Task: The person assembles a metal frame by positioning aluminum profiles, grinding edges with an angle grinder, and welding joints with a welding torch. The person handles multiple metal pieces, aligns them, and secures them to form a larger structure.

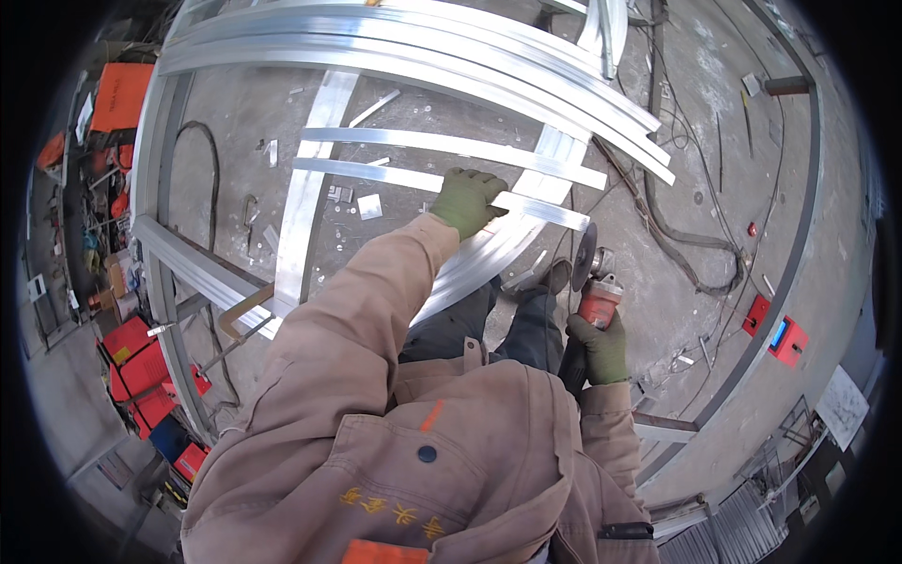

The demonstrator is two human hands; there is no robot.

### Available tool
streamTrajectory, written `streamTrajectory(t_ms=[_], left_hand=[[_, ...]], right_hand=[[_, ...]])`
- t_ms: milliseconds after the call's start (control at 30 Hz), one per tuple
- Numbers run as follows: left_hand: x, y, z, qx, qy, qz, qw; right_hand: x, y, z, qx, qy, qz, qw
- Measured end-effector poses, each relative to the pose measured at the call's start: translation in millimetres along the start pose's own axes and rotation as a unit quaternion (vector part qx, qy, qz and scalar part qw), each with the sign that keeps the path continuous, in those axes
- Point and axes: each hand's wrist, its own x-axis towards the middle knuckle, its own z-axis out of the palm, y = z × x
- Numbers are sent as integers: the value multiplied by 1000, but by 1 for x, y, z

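My left hand [465, 202], in a green glove, is closed over the nearer of two narrow silvery metal bars [554, 211]. That bar lies crosswise on wider metal strips [315, 216]. Just beyond it is the second narrow bar [451, 148], roughly parallel. An angle grinder [598, 303] with a red body is gripped in my gloved right hand [601, 350]. Its dark disc [584, 256] stands on edge near the right end of the held bar; whether they touch I cannot tell.
Long silvery bars [423, 56] lie across the far side of a metal frame [155, 169]. A clamp [235, 320] sits at the frame's left. Dark cables [672, 240] and metal offcuts [369, 207] litter the floor. Red boxes [136, 362] stand left, a red device [787, 341] right.
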Motion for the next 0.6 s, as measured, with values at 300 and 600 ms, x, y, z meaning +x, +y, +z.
streamTrajectory(t_ms=[300, 600], left_hand=[[-37, -1, 4, 24, 72, 62, 995], [-40, 15, 4, -26, -1, -22, 999]], right_hand=[[-5, 8, -18, 13, 23, -8, 1000], [-6, 2, -6, 13, 13, 15, 1000]])
